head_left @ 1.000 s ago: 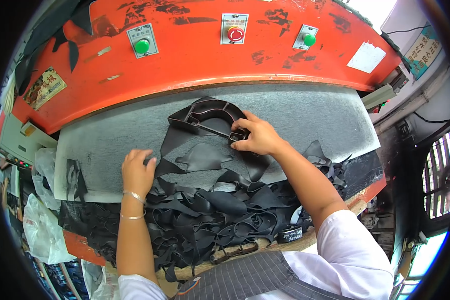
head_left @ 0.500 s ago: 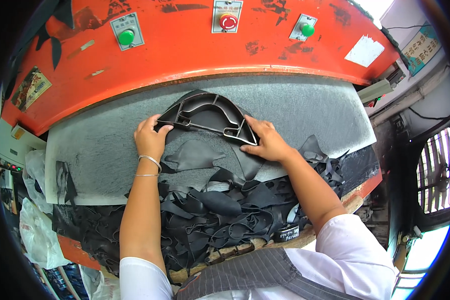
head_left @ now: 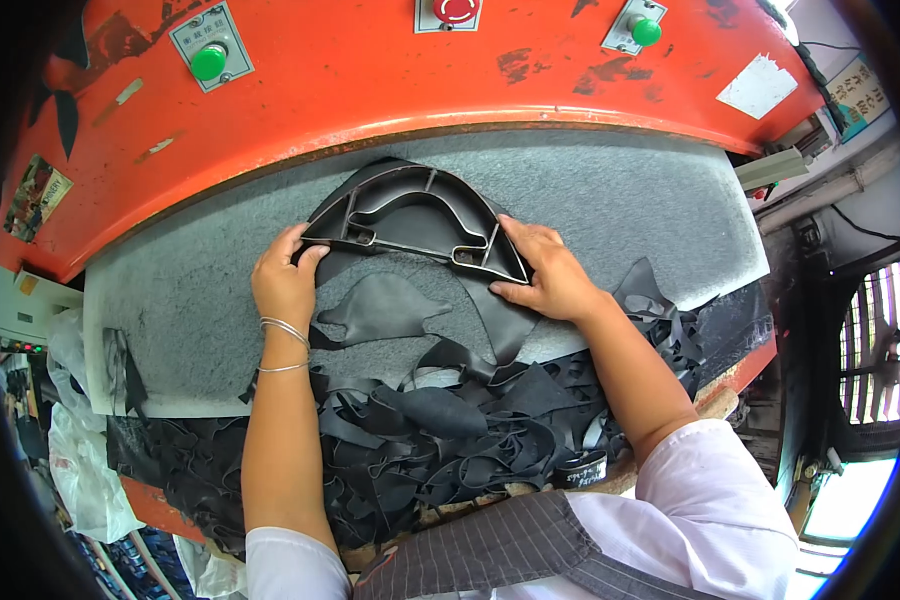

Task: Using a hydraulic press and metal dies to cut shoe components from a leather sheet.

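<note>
A dark metal cutting die (head_left: 402, 247), arched along its far side with a straight bar across the near side, lies on black leather (head_left: 500, 318) whose edges stick out beyond it. My left hand (head_left: 284, 285) grips the die's left corner, thumb on the near side and fingers round the outside. At the opposite corner, my right hand (head_left: 552, 272) holds it the same way, thumb near the tip. Just on the near side of the die, a loose leather piece (head_left: 382, 308) rests flat on the grey cutting board (head_left: 190, 310).
Black leather scraps (head_left: 450, 420) heap along the board's near edge. A roll of black tape (head_left: 580, 469) sits by them. Behind the board rises an orange press (head_left: 370, 80) with green buttons (head_left: 209, 62) and a red button (head_left: 456, 10). Plastic bags (head_left: 85, 470) hang at left.
The view has shifted closer, and the press's buttons now sit higher in the picture. Both hands keep their hold on the die, which shows no clear movement on the leather.
</note>
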A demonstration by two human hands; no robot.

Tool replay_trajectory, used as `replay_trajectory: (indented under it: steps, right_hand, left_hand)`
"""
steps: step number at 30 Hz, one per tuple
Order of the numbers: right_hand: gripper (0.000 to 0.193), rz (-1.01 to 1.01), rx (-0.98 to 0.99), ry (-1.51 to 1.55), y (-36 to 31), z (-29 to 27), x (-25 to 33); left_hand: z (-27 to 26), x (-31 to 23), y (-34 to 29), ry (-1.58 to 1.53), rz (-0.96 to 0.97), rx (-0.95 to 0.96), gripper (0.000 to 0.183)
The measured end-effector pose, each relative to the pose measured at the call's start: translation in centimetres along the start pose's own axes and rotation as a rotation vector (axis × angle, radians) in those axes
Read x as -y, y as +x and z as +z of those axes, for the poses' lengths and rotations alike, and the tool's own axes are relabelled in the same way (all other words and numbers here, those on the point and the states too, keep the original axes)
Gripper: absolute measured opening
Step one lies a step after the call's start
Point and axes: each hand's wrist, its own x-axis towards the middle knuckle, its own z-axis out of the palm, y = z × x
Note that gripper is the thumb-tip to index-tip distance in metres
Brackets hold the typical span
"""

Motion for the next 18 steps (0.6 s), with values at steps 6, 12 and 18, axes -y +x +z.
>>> replay_trajectory:
  steps: [6,12,18]
  right_hand:
    - [0.084,0.014,0.008,-0.016,-0.9,-0.5,0.3]
    - [0.084,0.031,0.017,-0.055,-1.1,-0.9,1.0]
    - [0.070,0.112,-0.748,0.292,-2.7,-6.7,3.3]
  left_hand:
    - [0.1,0.4,-0.7,-0.011,-0.002,0.028,0.036]
    - [-1.2,-1.1,-0.8,0.012,-0.040,0.055,0.038]
    - [-5.6,-3.4,-3.2,-0.095,0.082,-0.066,0.034]
